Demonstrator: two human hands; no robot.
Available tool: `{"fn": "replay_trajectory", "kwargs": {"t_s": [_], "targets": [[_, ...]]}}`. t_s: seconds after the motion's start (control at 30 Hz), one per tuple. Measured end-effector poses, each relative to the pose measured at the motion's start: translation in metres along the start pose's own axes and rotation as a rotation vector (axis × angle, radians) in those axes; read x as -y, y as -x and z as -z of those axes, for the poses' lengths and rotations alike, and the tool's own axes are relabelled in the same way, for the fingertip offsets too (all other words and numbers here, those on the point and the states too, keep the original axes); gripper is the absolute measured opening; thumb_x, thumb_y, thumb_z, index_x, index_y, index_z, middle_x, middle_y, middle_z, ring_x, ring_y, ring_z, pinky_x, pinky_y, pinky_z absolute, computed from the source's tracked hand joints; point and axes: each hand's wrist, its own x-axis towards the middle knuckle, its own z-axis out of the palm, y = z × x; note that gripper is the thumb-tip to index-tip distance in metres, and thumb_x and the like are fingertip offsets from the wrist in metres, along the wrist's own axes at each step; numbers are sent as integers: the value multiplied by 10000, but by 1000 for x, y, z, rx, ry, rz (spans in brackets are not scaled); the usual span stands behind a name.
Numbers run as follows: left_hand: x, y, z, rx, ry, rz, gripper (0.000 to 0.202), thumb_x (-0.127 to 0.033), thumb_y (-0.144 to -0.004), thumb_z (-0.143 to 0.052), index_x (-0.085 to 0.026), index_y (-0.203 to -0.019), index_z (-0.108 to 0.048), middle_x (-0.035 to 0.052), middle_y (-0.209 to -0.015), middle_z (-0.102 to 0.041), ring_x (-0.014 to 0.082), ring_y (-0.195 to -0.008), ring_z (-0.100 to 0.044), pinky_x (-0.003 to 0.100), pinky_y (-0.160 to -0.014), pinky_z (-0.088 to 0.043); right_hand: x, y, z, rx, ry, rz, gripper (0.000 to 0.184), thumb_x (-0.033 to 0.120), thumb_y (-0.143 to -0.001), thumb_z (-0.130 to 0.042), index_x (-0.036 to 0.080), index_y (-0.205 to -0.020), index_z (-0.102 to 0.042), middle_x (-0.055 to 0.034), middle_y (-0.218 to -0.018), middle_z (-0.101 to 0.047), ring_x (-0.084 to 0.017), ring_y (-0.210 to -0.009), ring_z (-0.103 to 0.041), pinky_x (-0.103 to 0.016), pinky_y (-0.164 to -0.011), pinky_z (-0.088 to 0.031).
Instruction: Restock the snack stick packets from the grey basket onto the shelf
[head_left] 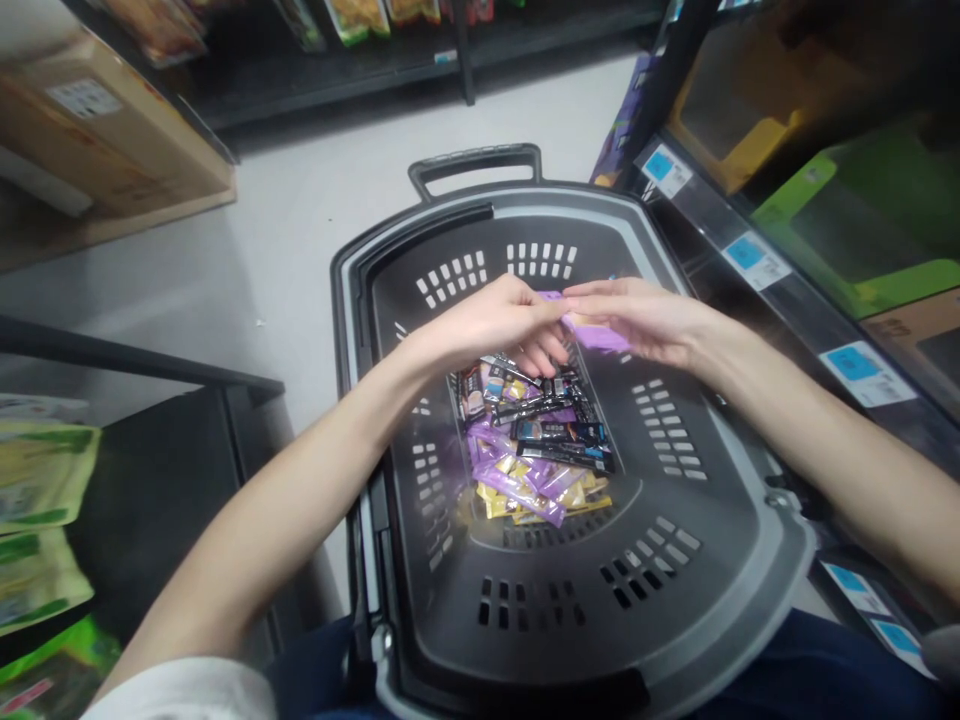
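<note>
Purple sachets (596, 336) are between my two hands, over the far half of a dark grey shopping basket (442, 640). My right hand (649, 318) is closed around them from the right, fingers pointing left. From the left, my left hand (514, 322) pinches their near-left end, its other fingers curled downward. How many sachets are held is hidden by the fingers. Below on the basket floor lies a loose pile: black stick sachets (562, 432) on top, purple stick sachets (517, 488) and yellow sachets (495, 503) toward the near side.
The basket's handle (480, 156) lies at its far end. Shelving with price tags (750, 260) and a green bin (862, 235) runs close along the right. A cardboard box (112, 130) stands far left, and bagged goods (41, 480) sit on a shelf at near left.
</note>
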Motion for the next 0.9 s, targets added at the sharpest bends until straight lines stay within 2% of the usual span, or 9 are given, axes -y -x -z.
{"fn": "replay_trajectory", "kwargs": {"t_s": [0.1,0.23,0.3,0.43,0.7,0.9], "targets": [[4,-3,3,-61,-91,-79,393,-495,-877,-762,-103,-879,-737,152,-863,-768,217,-714,-752,292,-592,-584,-6,-4,1,-70,55,138,549,114,-705,-947,124,-1187,-683,-70,-846,-769,-135,-667,-720,-178,-512,-573],[10,-8,6,-155,-158,-146,374,-434,-861,-795,-144,-1083,-711,127,-881,-774,227,-729,-760,302,-587,-585,-12,-8,4,-68,199,319,373,238,-638,-1006,138,-888,-748,-77,-798,-771,-155,-695,-716,-224,-547,-557],[11,-9,6,-171,-155,-164,327,-397,-888,-768,-145,-1083,-697,120,-852,-771,242,-769,-775,291,-587,-583,-13,-7,4,-79,256,360,352,301,-615,-1018,148,-785,-750,-71,-754,-759,-160,-683,-705,-255,-570,-556],[10,-9,6,-181,-176,-183,197,-324,-920,-713,-139,-978,-678,107,-786,-760,235,-774,-781,265,-585,-570,-12,-4,3,-75,331,382,386,382,-589,-1023,150,-748,-760,-74,-736,-754,-174,-691,-706,-287,-593,-549],[10,-8,9,-206,-259,-150,273,-397,-877,-746,-137,-936,-692,131,-809,-768,220,-741,-763,278,-597,-532,-9,-2,2,-67,398,386,396,499,-686,-955,146,-788,-809,-95,-764,-764,-144,-647,-642,-275,-557,-478],[7,-5,7,-191,-309,-131,207,-342,-875,-707,-143,-932,-700,119,-817,-768,188,-735,-750,267,-627,-535,-8,-2,0,-104,454,377,454,558,-637,-970,151,-711,-780,-86,-707,-738,-144,-625,-605,-287,-555,-455]]}}
